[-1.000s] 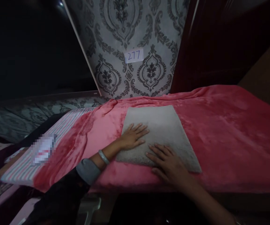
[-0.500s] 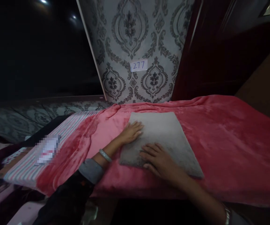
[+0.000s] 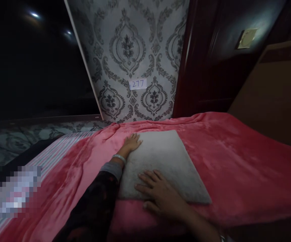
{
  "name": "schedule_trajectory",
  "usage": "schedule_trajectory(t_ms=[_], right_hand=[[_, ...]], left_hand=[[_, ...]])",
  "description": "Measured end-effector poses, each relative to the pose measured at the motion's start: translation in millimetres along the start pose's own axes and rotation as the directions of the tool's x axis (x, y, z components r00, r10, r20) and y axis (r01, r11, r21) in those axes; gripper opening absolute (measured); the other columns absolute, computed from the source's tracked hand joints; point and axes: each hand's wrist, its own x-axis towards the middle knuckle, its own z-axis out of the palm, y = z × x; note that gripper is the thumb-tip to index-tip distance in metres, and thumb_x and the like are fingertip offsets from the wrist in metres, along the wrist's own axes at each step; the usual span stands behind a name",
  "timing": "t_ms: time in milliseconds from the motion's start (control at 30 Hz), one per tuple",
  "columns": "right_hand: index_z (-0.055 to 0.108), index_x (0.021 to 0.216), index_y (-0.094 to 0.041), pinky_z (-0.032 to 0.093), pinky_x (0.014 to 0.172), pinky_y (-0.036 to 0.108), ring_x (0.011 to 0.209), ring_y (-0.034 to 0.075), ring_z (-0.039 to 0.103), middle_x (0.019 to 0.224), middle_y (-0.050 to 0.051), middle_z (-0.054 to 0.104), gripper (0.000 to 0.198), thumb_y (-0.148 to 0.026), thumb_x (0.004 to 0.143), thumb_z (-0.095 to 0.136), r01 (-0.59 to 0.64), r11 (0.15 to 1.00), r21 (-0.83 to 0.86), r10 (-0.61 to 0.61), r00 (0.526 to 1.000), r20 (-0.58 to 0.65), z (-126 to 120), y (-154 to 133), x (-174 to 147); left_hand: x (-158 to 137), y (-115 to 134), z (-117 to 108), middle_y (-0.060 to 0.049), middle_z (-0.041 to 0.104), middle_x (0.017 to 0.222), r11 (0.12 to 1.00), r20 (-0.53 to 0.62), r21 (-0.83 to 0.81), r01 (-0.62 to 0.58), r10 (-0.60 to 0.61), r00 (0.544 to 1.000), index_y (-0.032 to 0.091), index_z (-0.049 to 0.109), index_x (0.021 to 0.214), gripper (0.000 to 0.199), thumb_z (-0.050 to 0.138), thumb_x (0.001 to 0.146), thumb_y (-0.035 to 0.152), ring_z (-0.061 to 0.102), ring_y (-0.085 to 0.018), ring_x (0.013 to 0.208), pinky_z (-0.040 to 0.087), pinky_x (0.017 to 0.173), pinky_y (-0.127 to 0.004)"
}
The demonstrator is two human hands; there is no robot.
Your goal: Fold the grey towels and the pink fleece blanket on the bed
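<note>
A flat grey plush mat or folded cloth [image 3: 160, 151] lies on the pink-red plush blanket [image 3: 236, 168]; which of the two it is I cannot tell. My left hand [image 3: 132, 142] rests on its far left corner, palm down with the fingers stretched out. Across its near edge lies my right hand [image 3: 157, 195], open, the fingers spread over the grey surface and the thumb by the edge. Neither hand holds anything. A bracelet shows on my left wrist.
At left a striped cloth [image 3: 57, 153] lies under a blurred-out object [image 3: 17, 191]. Behind stand a large dark screen [image 3: 39, 67], a patterned wall with a paper marked 277 [image 3: 138, 84], and a dark red door or panel [image 3: 211, 67]. A brown board [image 3: 276, 94] leans at right.
My left hand has moved along the grey piece to its far left corner. My right hand stays near the front edge, fingers more spread. The camera view has shifted right and tilted up.
</note>
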Motion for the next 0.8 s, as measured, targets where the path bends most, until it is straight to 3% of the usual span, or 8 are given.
schedule_trajectory(t_ms=[200,300,400,500,600,700,800], right_hand=[[0.048,0.148,-0.037,0.024,0.120,0.058,0.147,0.030,0.031,0.159,0.002,0.037,0.061,-0.062,0.093,0.059,0.040,0.999,-0.012,-0.040,0.998,-0.043,-5.3,0.1,-3.5],[0.051,0.147,-0.029,0.030,0.120,0.049,0.141,0.024,0.041,0.152,0.005,0.048,0.051,-0.049,0.100,0.052,0.046,0.999,0.019,-0.044,0.994,-0.104,-15.3,11.5,-1.5],[0.053,0.146,-0.020,0.027,0.120,0.051,0.140,0.024,0.042,0.149,0.011,0.051,0.046,-0.033,0.103,0.042,-0.096,0.995,-0.022,0.090,0.978,-0.190,-30.4,38.5,7.0],[0.044,0.153,-0.022,0.020,0.121,0.056,0.149,0.027,0.027,0.158,0.010,0.036,0.050,-0.031,0.104,0.035,-0.203,0.976,-0.081,0.191,0.972,-0.136,-44.3,74.6,17.5],[0.035,0.157,-0.029,0.015,0.121,0.057,0.152,0.027,0.016,0.164,0.005,0.023,0.053,-0.038,0.105,0.036,-0.191,0.974,-0.123,0.188,0.982,-0.035,-53.4,110.4,26.4],[0.031,0.158,-0.030,0.014,0.121,0.057,0.153,0.028,0.013,0.165,0.005,0.019,0.058,-0.050,0.104,0.038,-0.248,0.956,-0.153,0.246,0.969,-0.037,-60.9,143.5,34.8],[0.032,0.158,-0.030,0.015,0.121,0.055,0.152,0.030,0.015,0.165,0.006,0.020,0.060,-0.055,0.103,0.036,-0.344,0.924,-0.165,0.339,0.939,-0.061,-68.9,172.8,43.0]], left_hand=[[-15.5,5.5,-7.3,-0.016,0.030,0.163,1.000,-0.101,0.007,-0.003,0.004,0.995,0.017,0.040,0.151,0.057,0.028,0.102,0.045,0.021,-0.030,0.153,0.018,0.120,-0.060],[-48.1,13.9,-8.8,-0.014,0.039,0.159,0.998,-0.137,0.021,-0.051,0.054,0.989,0.017,0.043,0.149,0.052,0.035,0.101,0.038,0.028,-0.027,0.151,0.020,0.122,-0.055],[-95.8,34.1,1.3,-0.014,0.047,0.153,0.982,-0.155,-0.004,-0.188,0.185,0.970,0.015,0.046,0.147,0.052,0.041,0.098,0.034,0.037,-0.025,0.147,0.028,0.122,-0.047],[-146.2,62.9,21.0,-0.016,0.040,0.158,0.942,-0.156,-0.059,-0.329,0.317,0.936,0.014,0.041,0.151,0.059,0.045,0.097,0.038,0.035,-0.028,0.148,0.032,0.120,-0.051],[-181.6,88.9,42.8,-0.009,0.028,0.164,0.890,-0.133,-0.017,-0.455,0.449,0.884,0.028,0.032,0.156,0.069,0.056,0.093,0.039,0.023,-0.033,0.152,0.028,0.120,-0.062],[-194.6,102.6,57.9,-0.006,0.019,0.166,0.896,-0.177,0.066,-0.439,0.443,0.879,0.036,0.026,0.158,0.084,0.067,0.084,0.036,0.017,-0.038,0.153,0.026,0.116,-0.071],[-193.6,104.2,62.8,-0.005,0.018,0.166,0.895,-0.198,0.111,-0.431,0.445,0.873,0.036,0.025,0.158,0.086,0.068,0.083,0.032,0.019,-0.039,0.152,0.029,0.115,-0.070]])
